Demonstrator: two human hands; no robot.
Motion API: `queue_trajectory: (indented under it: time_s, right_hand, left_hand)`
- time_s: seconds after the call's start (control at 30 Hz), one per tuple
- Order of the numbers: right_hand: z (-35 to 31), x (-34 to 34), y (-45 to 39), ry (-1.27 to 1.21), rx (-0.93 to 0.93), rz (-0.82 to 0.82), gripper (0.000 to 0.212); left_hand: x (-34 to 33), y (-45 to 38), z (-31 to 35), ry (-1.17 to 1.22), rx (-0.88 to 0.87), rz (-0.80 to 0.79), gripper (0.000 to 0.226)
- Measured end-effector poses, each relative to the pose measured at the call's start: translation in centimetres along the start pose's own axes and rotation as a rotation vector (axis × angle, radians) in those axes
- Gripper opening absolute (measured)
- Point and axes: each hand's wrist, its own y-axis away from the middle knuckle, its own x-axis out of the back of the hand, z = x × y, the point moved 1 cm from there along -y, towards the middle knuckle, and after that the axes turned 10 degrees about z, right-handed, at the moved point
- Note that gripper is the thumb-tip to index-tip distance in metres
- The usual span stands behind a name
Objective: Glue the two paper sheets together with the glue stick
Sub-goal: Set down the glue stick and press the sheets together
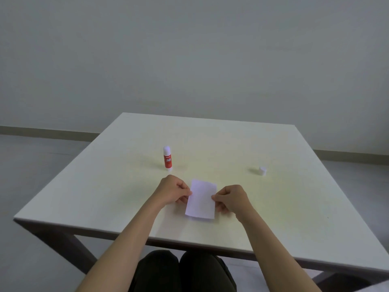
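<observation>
A small white paper sheet (201, 199) sits near the front middle of the white table (273, 207). My left hand (174, 190) pinches its left edge and my right hand (231, 199) pinches its right edge. I cannot tell whether a second sheet lies under it. A red glue stick (167, 158) stands upright behind my left hand, its white glue tip exposed. Its white cap (262, 171) rests apart, farther right on the table.
A grey wall rises behind the table, with floor to the left and right. My knees in dark trousers (181, 270) show below the table's front edge.
</observation>
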Motion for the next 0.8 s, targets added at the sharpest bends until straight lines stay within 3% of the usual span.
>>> queue_trajectory:
  time_s: [0.23, 0.53, 0.8]
  right_hand:
    - [-0.2, -0.8, 0.1, 0.099, 0.017, 0.037, 0.030]
    - [-0.6, -1.4, 0.3, 0.220, 0.079, 0.078, 0.013]
    - [-1.0, -1.9, 0.5, 0.346, 0.125, 0.104, 0.014]
  left_hand:
    - [-0.2, -0.4, -0.1, -0.109, -0.039, 0.014, 0.018]
    - [-0.4, -0.7, -0.3, -0.168, -0.086, 0.021, 0.015]
    - [-1.1, -0.9, 0.0, -0.291, -0.154, 0.039, 0.017]
